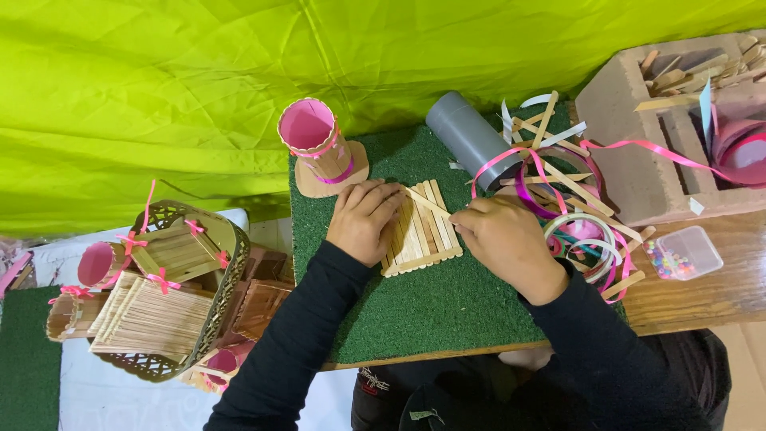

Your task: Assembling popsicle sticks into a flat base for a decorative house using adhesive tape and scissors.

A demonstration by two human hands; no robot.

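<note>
Flat raft of pale wooden craft sticks (pixel 420 231) on fuzzy green mat (pixel 431 311); left hand (pixel 363 221) pressed flat on it, right hand (pixel 503 239) pinching diagonal stick (pixel 424 201). Grey tube (pixel 471 137) beyond the right hand.

Grey tube (pixel 467 137), bead box (pixel 688 252), pink-lined cup (pixel 313 137), basket (pixel 217 307).

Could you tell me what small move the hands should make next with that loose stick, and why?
Probably press the diagonal stick flat across the stick panel. The right hand pinches one end while the left hand steadies the panel's edge, and the stick looks not yet seated.
</note>
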